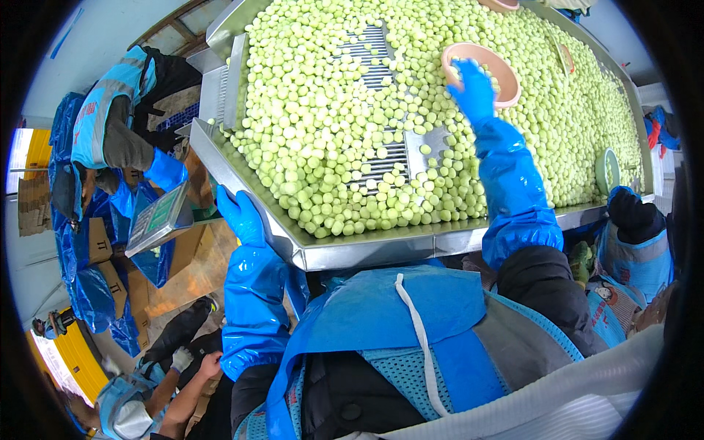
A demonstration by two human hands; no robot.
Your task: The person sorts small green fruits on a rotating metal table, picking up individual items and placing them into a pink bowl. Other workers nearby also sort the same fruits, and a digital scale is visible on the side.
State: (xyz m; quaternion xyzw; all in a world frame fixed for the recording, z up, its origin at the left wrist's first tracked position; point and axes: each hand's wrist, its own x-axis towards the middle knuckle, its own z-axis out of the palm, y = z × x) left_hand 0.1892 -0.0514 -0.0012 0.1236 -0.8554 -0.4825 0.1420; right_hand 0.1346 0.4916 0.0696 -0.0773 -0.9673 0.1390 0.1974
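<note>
My right hand [474,91], in a blue glove and slightly blurred, reaches over the left rim of a pink plastic bowl [509,77]. Some pale green round fruits lie in the bowl, and my palm and whatever is under it are hidden. The bowl sits among a thick spread of the same fruits [308,137] on a large stainless steel sorting table [374,253]. At the table's near left corner, my gloved left hand [242,215] is against the outside of the metal rim. Its thumb and fingers are apart, with nothing seen in them.
Slotted grates [379,165] show between the fruits. A green bowl [607,170] stands near the right end. On the left, a co-worker in a blue vest [102,118] leans by a digital scale [159,217] and lined cardboard boxes [113,286]. Other people [126,396] are lower left and right.
</note>
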